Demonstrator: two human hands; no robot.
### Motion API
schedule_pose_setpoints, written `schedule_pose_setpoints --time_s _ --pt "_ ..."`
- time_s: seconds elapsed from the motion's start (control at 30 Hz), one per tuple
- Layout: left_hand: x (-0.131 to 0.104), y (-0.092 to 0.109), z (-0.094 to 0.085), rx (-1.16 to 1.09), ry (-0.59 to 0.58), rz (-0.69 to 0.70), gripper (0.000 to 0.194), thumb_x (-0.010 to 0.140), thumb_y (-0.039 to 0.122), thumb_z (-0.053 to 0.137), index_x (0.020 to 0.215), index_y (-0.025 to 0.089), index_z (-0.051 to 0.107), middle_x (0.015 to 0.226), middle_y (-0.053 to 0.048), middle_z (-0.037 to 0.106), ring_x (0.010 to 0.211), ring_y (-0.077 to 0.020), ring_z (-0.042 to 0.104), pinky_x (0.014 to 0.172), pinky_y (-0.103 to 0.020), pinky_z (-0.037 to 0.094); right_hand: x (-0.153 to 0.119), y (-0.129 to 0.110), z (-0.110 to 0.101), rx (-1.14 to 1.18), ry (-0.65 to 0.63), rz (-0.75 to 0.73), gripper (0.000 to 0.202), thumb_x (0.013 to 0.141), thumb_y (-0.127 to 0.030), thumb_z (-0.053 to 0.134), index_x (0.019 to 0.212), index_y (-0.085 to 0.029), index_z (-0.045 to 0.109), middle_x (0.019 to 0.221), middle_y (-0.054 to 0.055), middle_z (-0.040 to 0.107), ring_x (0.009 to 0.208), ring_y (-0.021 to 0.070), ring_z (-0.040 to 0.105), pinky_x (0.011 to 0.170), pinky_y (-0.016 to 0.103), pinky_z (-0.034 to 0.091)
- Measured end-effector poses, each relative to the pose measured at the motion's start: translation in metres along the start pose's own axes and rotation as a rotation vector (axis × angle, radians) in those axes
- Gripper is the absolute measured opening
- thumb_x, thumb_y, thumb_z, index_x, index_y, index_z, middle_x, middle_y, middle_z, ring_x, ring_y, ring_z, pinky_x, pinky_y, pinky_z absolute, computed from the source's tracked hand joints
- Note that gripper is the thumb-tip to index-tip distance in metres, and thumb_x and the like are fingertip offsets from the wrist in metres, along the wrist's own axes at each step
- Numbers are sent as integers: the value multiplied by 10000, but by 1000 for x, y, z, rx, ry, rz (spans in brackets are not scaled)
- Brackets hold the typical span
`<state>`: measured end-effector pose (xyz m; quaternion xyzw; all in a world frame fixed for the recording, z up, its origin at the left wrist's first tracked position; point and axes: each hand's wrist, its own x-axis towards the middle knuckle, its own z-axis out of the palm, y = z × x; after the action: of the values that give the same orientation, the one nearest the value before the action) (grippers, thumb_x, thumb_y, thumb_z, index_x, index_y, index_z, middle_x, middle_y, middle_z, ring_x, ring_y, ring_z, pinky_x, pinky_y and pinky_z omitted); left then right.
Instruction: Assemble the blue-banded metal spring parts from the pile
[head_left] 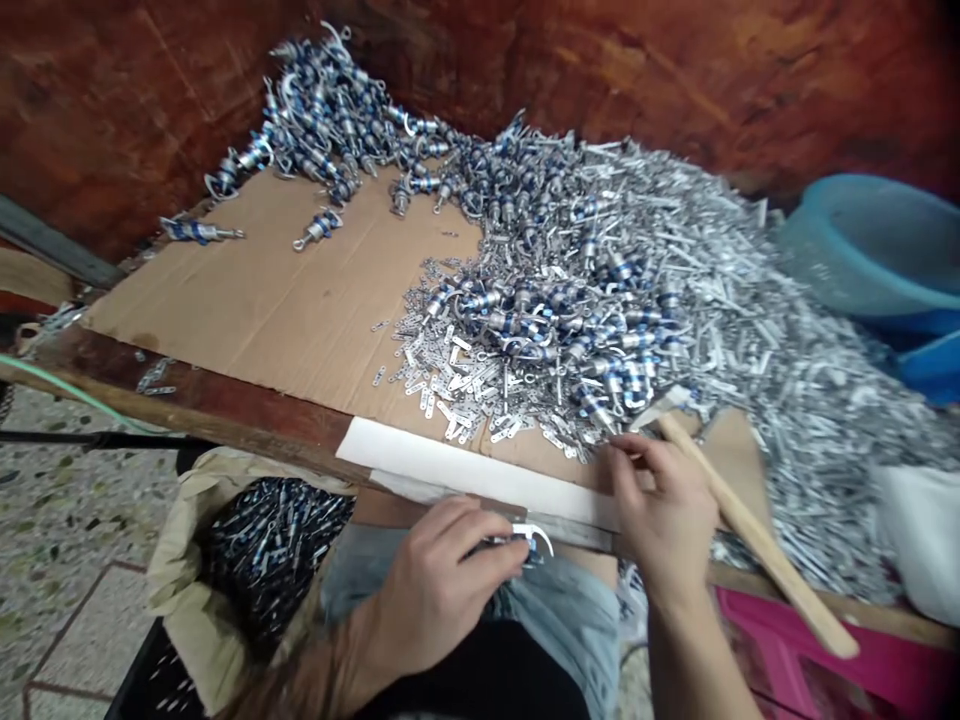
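Note:
My left hand (442, 575) is closed around a blue and silver metal fitting with a curved hook (536, 540), held above my lap at the table's front edge. The fingers cover most of its body. My right hand (667, 500) is at the near edge of the pile, its thumb and fingertips drawn together; whatever is between them I cannot make out. Just beyond the fingertips lie several similar blue-banded fittings (592, 330) on a bed of small flat metal links (457, 400). A hammer with a wooden handle (757, 540) rests right beside my right hand.
Loose silver metal strips (750, 290) are heaped across the right side. More fittings (322, 110) are piled at the back left on cardboard (300, 300). A blue tub (832, 250) stands at right. Below left is a paper-lined container (176, 570) of dark parts.

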<state>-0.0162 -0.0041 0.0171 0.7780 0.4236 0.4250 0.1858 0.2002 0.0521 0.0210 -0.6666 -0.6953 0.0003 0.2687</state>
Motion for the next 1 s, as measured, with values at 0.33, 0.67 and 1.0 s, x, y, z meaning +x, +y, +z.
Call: schedule_pose_setpoints --time_s 0.33,0.67,1.0 --pt "0 0 -1 19 -22 -6 118 838 140 577 891 176 675 826 -38 677 818 -162 619 796 -338 546 11 -27 11 -166 -167 -172 98 840 -242 530 845 -200 618 810 61 581 775 226 489 664 350 354" --pt "1 0 -4 12 32 -48 182 833 185 606 1009 164 646 851 -40 703 821 -155 654 820 -305 554 -14 -36 -21 495 -282 -77 15 849 -222 566 848 -219 580 775 4 637 695 143 602 597 246 471" --pt "7 9 -6 -79 75 -48 146 844 125 576 957 152 664 829 -49 692 812 -138 643 788 -257 551 -43 -57 -27 426 -196 -342 57 824 -180 595 863 -205 630 725 17 599 696 150 551 630 283 466"
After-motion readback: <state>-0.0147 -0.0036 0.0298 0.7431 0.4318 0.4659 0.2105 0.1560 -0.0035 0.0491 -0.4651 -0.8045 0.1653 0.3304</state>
